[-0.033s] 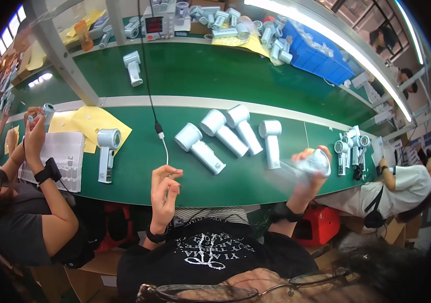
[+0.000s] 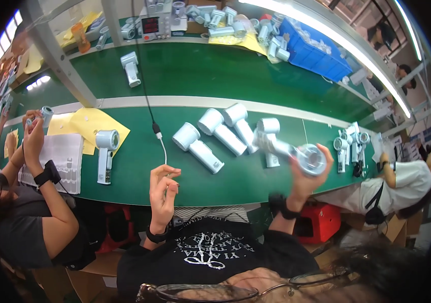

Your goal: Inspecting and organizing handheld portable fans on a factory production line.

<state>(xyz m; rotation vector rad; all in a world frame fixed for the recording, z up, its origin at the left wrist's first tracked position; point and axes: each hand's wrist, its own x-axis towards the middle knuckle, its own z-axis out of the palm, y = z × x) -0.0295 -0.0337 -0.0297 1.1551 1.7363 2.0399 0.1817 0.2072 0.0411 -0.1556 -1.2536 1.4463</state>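
Head view: one white handheld unit lifted over the green worktop

1. Long green worktop (image 2: 139, 182), with a pale dividing strip along its middle. It runs edge to edge and bends with the lens.
2. Blue plastic bin (image 2: 316, 53) at the far right of the back lane, with pale parts heaped beside it. Its contents are too small to sort.
3. Yellow paper sheet (image 2: 81, 126) at the left, lying partly under a white barrel-headed unit with a straight handle (image 2: 106, 151).
4. Four white units of the same kind lying in a row (image 2: 220, 132) at centre, close together. The rightmost is partly covered by item 5.
5. White handheld unit with a round open-ended barrel (image 2: 310, 159). It is held above the worktop's near edge, right of the row, barrel end toward the camera and blurred.
6. Right hand (image 2: 306, 182): grip closed around the handheld unit from below, with a dark band on the wrist.
7. Left hand (image 2: 164, 189): raised over the near edge with fingers curled toward the thumb. I cannot tell whether the grip holds anything small.
8. Black hanging cable with a white plug (image 2: 159, 137), dangling just above the left hand and apart from it.

Change: none to log. The other picture, from the same instant, matches, so the unit is simply up and held.

Obscured: a co-worker's hands (image 2: 33, 132) at the left hold something small that cannot be made out.
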